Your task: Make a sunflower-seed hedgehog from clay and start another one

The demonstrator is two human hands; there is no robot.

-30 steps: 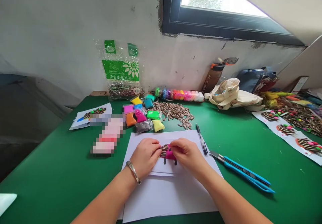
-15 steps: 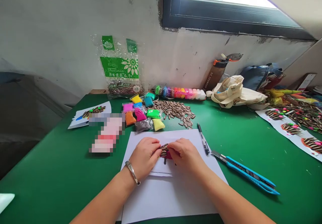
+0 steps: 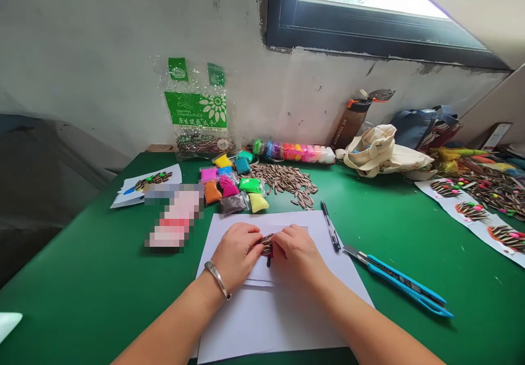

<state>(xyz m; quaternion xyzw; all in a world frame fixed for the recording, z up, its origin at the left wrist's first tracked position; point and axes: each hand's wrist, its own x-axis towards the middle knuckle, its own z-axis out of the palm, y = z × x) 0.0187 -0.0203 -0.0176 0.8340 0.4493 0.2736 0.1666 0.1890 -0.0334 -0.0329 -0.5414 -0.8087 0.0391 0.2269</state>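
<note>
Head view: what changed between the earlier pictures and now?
The bare right hand has shifted left, toward the bare left hand wearing a silver bangle, and covers more of the magenta clay-like shape: one small dark leg shows instead of two. No grasp or release is visible. The left hand, the slim black-and-clear pen and the blue-handled cutter stayed put.

The table [image 3: 102,277] is green, and on it lie white paper [image 3: 270,321], a blue cutter [image 3: 404,282], striped seeds [image 3: 283,180] in a loose pile, and small coloured packets [image 3: 228,186].
</note>
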